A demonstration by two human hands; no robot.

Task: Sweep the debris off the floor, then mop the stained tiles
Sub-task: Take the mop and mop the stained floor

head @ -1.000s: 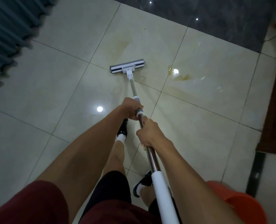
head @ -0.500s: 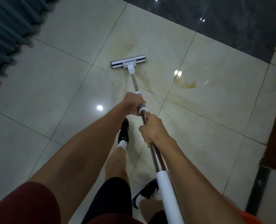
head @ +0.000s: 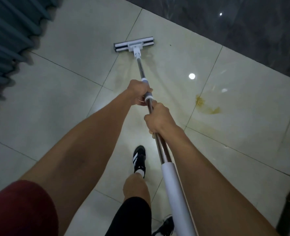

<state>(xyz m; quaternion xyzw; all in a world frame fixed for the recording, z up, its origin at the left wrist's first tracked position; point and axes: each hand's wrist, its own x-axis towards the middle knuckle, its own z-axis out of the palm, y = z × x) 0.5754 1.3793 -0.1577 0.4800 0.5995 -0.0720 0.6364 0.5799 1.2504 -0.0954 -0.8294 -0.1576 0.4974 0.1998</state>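
- Along the left edge hangs a pleated blue curtain (head: pixel 8 31); a dark marble strip (head: pixel 243 31) borders the pale tiles (head: pixel 64 99) at the far side.
- Right of the mop, a yellow stain (head: pixel 206 106) lies on the tiles, apart from the mop head (head: pixel 133 46).
- One black shoe (head: pixel 139 159) stands beneath the handle.
- Mop handle (head: pixel 159 143) runs away from the person, its flat head crosswise on the floor.
- Left hand (head: pixel 139 93) grips the grey collar; right hand (head: pixel 159 119) grips the shaft just behind.

Maroon sleeve (head: pixel 20 208), black shorts (head: pixel 130 217), black white-striped shoe (head: pixel 139 159)

mop handle (head: pixel 178 198) end cut off below, curtain (head: pixel 10 31) blurred, cropped left
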